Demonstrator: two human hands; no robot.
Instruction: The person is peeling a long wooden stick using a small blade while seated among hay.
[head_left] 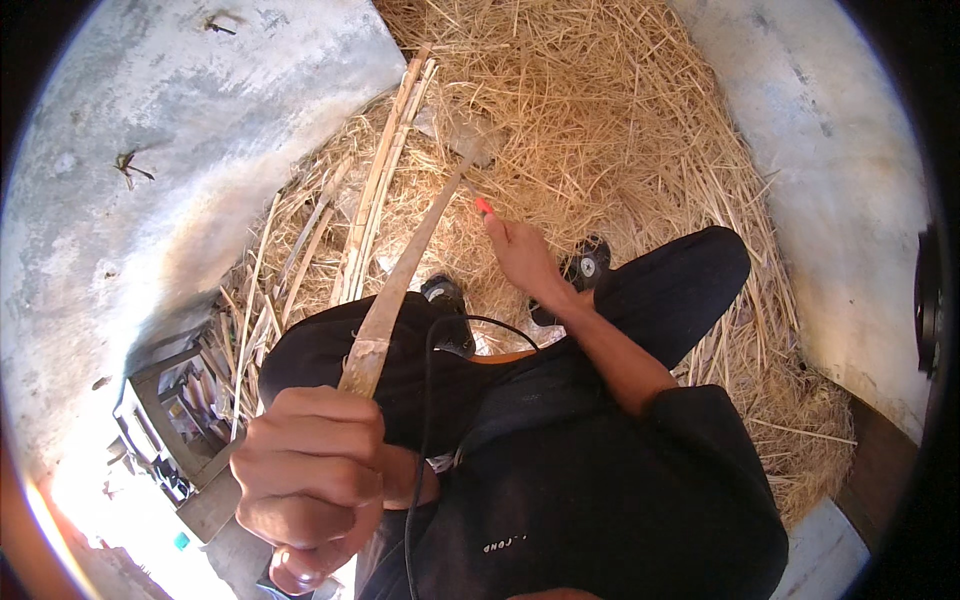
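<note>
My left hand [310, 475] is closed in a fist around the near end of a split bamboo strip [400, 275]. The strip slants up and away to the right, narrowing toward its far end, and a node shows just past my fingers. My right hand [525, 260] reaches forward between my knees, its fingers wrapped round a small orange-handled knife [484, 205]. Only a bit of the handle and a thin sliver of blade show, close beside the strip's far part; whether they touch I cannot tell.
Straw-like shavings [590, 120] cover the floor. Long bamboo strips [385, 180] lie at the left of the pile. Pale walls [220, 140] stand on both sides. A wooden frame [165, 400] with odds and ends sits at lower left. A black cable [428, 400] hangs before my lap.
</note>
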